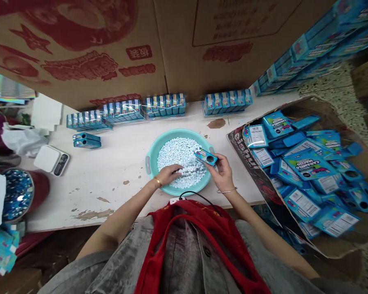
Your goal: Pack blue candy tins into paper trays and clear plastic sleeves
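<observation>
Our left hand (168, 174) lies half open among pale blue candies (180, 153) in the turquoise basin (184, 132) — our right hand (222, 172) grips a small blue box (204, 157) at the rim, its round opening (210, 159) turned toward them.

The little blue bits (184, 163) hide the tips of the left hand (168, 174). The right hand (223, 173) hides one end of the small box (205, 157) it holds, and the small print on that box is too tiny to read. The screen on the scale (60, 164) is too tiny to read too. The big card box (79, 45) runs off the top of the picture, and the blue packs (1, 253) run off the left side.
</observation>
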The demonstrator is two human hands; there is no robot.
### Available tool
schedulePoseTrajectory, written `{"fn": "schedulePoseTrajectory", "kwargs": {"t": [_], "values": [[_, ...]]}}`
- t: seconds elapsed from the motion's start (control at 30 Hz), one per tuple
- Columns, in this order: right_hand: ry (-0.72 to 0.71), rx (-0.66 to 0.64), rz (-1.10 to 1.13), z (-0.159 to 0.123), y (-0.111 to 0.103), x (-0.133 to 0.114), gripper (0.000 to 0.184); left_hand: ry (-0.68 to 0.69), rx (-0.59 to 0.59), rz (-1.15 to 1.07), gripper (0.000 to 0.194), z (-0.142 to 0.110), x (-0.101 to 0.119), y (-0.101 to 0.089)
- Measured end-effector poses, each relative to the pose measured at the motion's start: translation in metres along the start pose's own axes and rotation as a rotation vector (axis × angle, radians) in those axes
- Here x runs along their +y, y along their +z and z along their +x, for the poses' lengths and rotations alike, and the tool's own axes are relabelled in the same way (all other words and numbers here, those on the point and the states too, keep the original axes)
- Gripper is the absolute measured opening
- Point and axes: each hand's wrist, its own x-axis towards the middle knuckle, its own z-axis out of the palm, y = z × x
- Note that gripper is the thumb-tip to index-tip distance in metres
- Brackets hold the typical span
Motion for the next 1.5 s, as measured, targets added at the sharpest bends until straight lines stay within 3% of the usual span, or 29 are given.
{"fn": "schedulePoseTrajectory", "kwargs": {"t": [0.17, 0.33, 0.53, 0.67, 0.77, 0.87, 0.97, 1.07, 1.2, 1.3, 1.4, 1.5], "values": [[-0.091, -0.057, -0.157, 0.001, 0.003, 0.001, 0.031, 0.098, 0.086, -0.102, 0.032, -0.033, 0.021, -0.058], [-0.258, -0.201, -0.244, -0.006, 0.019, 0.0, 0.035, 0.094, 0.016, 0.203, 0.03, -0.038, 0.061, -0.101], [-0.349, -0.239, -0.288, -0.012, 0.036, -0.002, 0.042, -0.139, -0.193, 0.699, 0.026, -0.022, 0.132, -0.112], [-0.352, -0.229, -0.267, -0.012, 0.038, -0.001, 0.042, -0.159, -0.226, 0.799, 0.029, -0.021, 0.166, -0.114], [-0.312, -0.206, -0.267, -0.01, 0.033, 0.004, 0.04, -0.14, -0.13, 0.815, 0.027, -0.021, 0.151, -0.118], [-0.262, -0.145, -0.272, -0.005, 0.024, 0.007, 0.036, -0.154, 0.084, 0.826, 0.025, -0.012, 0.095, -0.112], [-0.225, -0.087, -0.275, 0.002, 0.014, 0.005, 0.033, -0.214, 0.129, 0.71, 0.029, 0.009, 0.031, -0.083], [-0.189, -0.041, -0.276, 0.008, 0.008, 0.0, 0.031, -0.21, 0.074, 0.597, 0.034, 0.029, -0.005, -0.04], [-0.143, -0.02, -0.263, 0.012, 0.004, -0.001, 0.031, -0.157, 0.026, 0.479, 0.036, 0.037, -0.006, 0.011], [-0.114, -0.016, -0.243, 0.013, 0.003, 0.002, 0.032, -0.135, -0.015, 0.381, 0.035, 0.03, 0.002, 0.031], [-0.107, -0.019, -0.233, 0.013, 0.004, 0.004, 0.033, -0.121, -0.051, 0.272, 0.033, 0.019, 0.005, 0.035], [-0.133, -0.025, -0.241, 0.013, 0.004, 0.004, 0.033, -0.096, -0.049, 0.18, 0.029, 0.007, 0.008, 0.022]]}}
